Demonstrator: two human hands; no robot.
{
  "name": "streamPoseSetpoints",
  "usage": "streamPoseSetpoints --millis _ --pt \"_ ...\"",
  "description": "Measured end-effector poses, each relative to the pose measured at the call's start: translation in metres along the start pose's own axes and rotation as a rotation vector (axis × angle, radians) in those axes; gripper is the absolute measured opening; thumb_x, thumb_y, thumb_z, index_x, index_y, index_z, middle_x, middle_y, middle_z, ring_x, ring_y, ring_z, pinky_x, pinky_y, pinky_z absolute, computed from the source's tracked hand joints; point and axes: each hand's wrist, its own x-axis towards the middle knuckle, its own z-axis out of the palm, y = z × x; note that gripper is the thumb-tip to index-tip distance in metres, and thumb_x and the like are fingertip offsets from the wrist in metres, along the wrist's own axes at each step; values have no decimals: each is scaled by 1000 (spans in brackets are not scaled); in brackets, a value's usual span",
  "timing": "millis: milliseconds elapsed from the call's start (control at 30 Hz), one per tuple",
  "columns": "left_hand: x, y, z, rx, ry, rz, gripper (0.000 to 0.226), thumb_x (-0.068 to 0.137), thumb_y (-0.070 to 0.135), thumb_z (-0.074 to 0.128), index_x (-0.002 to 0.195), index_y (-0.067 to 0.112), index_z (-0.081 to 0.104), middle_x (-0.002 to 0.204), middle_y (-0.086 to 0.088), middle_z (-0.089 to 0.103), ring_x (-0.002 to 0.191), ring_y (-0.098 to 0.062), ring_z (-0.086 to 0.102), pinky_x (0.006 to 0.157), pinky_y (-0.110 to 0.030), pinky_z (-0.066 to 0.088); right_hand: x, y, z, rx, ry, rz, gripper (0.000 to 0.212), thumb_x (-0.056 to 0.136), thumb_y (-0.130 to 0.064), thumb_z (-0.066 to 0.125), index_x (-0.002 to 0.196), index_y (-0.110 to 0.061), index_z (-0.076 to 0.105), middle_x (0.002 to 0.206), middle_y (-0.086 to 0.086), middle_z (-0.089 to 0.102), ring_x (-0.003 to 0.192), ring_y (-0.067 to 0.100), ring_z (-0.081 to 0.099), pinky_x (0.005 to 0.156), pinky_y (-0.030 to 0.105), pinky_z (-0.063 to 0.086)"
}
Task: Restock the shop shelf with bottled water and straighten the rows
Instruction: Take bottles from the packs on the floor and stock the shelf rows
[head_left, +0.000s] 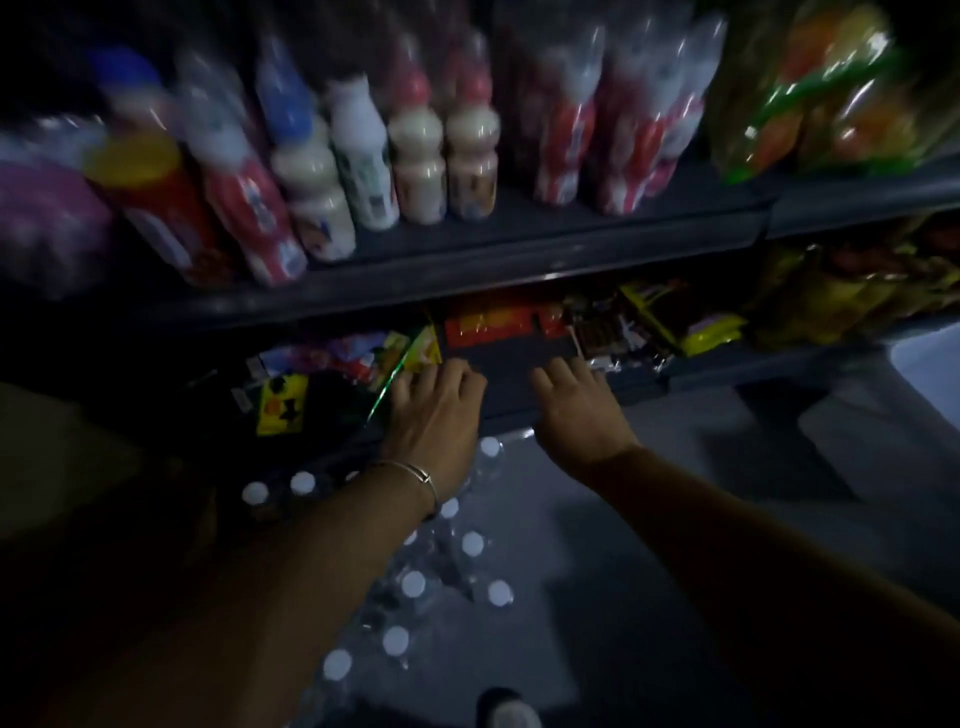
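A shrink-wrapped pack of water bottles (414, 584) with white caps stands on the floor, below my forearms. More white-capped bottles (303, 484) show in the dark under the low shelf (701, 371). My left hand (435, 410), with a thin bracelet at the wrist, rests on a bare dark patch at the front of that low shelf. A little to its right, my right hand (575, 410) rests on the same patch. Both hands have loosely bent fingers and hold nothing.
Snack packets (634, 322) fill the low shelf behind and beside my hands. The upper shelf (519, 249) carries rows of milky and red-labelled drink bottles (418, 156), blurred by motion. Green and orange bags (831, 88) sit at the upper right. Grey floor (649, 545) lies to the right.
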Motion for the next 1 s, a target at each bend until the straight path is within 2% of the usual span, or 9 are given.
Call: streamPoseSetpoints --millis 100,167,300,433,533,600,700,867,1000 --pt "-11 -5 71 7 -81 -14 49 52 17 82 98 16 64 98 -5 61 87 -27 62 79 -36 25 -2 -1 77 -3 -173 16 42 82 -15 59 121 -9 47 123 11 48 112 34 46 89 40 38" --pt "-16 -9 112 -40 -150 -34 45 64 17 76 107 14 61 109 -7 57 100 -30 56 86 -38 23 -2 -1 121 18 -260 42 53 85 -26 60 131 -13 38 135 8 41 122 30 38 98 39 34" --pt "-18 -17 178 -48 -217 -48 40 86 26 57 123 19 45 129 -2 41 120 -25 39 100 -39 19 4 -1 202 144 -340 125 76 78 -36 70 138 -14 30 143 6 36 130 29 34 103 39 34" --pt "-10 -26 222 -26 -287 -41 54 86 43 54 131 21 35 136 1 32 127 -21 31 107 -39 17 21 0 253 363 -363 293 98 74 -31 77 147 -13 16 149 7 33 134 30 32 106 39 34" --pt "-3 -33 241 -12 -287 -40 58 84 46 56 132 21 35 136 1 33 128 -21 30 107 -39 17 35 -1 277 554 -340 359 93 67 -22 82 143 -15 28 141 9 45 128 31 42 104 37 37" --pt "-1 -36 249 -9 -297 -39 58 83 46 57 131 21 35 135 1 35 128 -21 31 107 -39 17 39 -4 284 659 -298 402 77 66 -16 82 131 -14 42 129 11 56 119 31 51 98 39 43" --pt "1 -39 251 -1 -321 -19 57 84 46 56 131 21 35 134 0 37 126 -21 33 107 -40 18 38 -8 286 674 -251 417 64 67 -13 80 122 -12 47 117 13 62 109 33 57 89 42 49" --pt "6 -37 228 -2 -365 3 56 85 44 56 131 20 36 135 -1 37 127 -22 33 108 -40 18 28 -4 258 638 -228 432 61 65 -21 83 116 -15 51 114 11 64 107 31 58 88 40 50" --pt "14 -28 176 -45 -424 3 56 84 43 57 131 20 35 135 0 37 129 -21 31 110 -40 17 24 4 184 659 -237 347 65 63 -25 84 119 -15 53 115 8 65 107 28 59 87 36 49"
